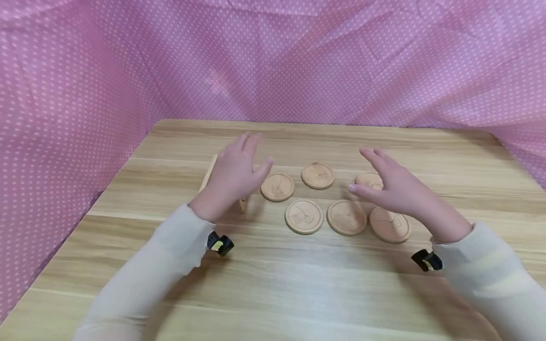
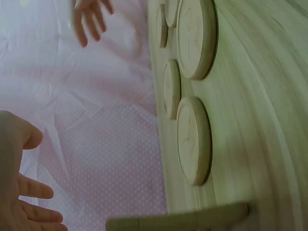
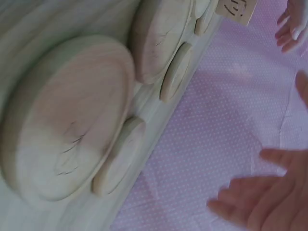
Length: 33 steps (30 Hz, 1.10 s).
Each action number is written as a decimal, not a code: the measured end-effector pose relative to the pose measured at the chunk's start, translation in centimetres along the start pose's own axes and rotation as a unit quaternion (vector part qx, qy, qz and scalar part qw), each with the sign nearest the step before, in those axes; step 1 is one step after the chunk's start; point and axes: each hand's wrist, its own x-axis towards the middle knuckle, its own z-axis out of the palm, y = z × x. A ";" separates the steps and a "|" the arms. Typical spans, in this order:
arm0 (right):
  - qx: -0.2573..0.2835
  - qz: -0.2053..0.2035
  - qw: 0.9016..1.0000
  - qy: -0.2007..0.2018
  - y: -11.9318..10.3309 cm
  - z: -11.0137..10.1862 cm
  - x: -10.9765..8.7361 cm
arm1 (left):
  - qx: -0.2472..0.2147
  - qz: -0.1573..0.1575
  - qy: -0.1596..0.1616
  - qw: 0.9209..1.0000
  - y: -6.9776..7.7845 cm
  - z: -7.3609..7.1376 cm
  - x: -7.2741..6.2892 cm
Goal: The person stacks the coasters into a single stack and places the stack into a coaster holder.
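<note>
Several round wooden coasters with engraved leaf designs lie flat in two rows on the table; one front coaster (image 1: pixel 304 217) has its leaf facing up. My left hand (image 1: pixel 234 173) hovers with fingers extended over an upright wooden holder (image 1: pixel 208 173), hiding much of it. Dark marks show on the holder's face (image 3: pixel 237 8) in the right wrist view. Fingers spread, my right hand (image 1: pixel 398 187) hangs above the right-end coasters, covering part of the back right coaster (image 1: pixel 369 180). A front right coaster (image 1: pixel 390 225) lies below that hand. Neither hand holds anything.
The wood-grain table (image 1: pixel 298 289) reaches back to a pink polka-dot cloth (image 1: pixel 273 61) that hangs behind it and along its sides. Each sleeve cuff bears a small black device, such as the left wrist camera (image 1: pixel 220 243).
</note>
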 end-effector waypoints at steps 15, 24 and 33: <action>0.054 -0.058 0.997 -0.012 2.9 0.9 -1.8 | -0.111 -0.004 0.059 0.992 -5.5 -0.3 -2.3; 0.114 -0.078 0.990 -0.031 4.1 1.1 -2.5 | -0.210 -0.060 0.086 0.972 -7.8 0.4 -3.0; 0.164 -0.143 0.975 -0.043 6.1 1.4 -2.7 | -0.296 -0.121 0.074 0.945 -8.4 1.5 -3.5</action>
